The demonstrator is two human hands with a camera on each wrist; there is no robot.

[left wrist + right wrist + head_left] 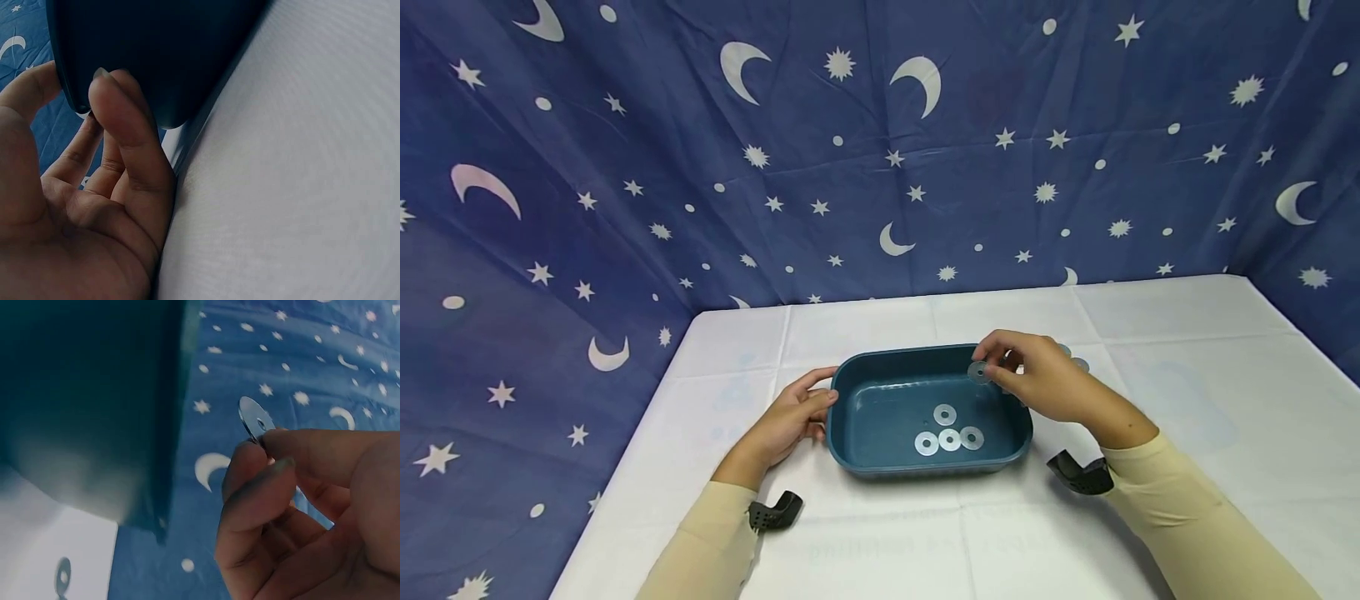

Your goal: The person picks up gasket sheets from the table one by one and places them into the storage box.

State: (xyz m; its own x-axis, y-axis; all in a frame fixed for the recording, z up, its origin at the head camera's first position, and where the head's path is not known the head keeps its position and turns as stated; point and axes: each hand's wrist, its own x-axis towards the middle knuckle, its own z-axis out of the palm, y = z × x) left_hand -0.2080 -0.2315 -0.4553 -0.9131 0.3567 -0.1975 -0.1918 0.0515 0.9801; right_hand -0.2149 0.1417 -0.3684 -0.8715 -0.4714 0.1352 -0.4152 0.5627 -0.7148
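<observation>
A dark teal plastic tub [880, 400] stands on the white-covered table, with several flat metal washers [950, 440] on its floor toward the right. My left hand [786, 421] holds the tub's left end, its fingers [128, 122] against the wall and rim. Above the tub's far right corner, my right hand [1037, 375] pinches one washer [255, 417] between thumb and fingertips. That washer sticks out past the fingertips, its centre hole showing in the right wrist view.
More washers [1081, 364] lie on the table behind my right hand, partly hidden by it. A blue curtain [865, 167] with moons and stars hangs behind and beside the table. Black curved mounts [1081, 473] sit at both wrists.
</observation>
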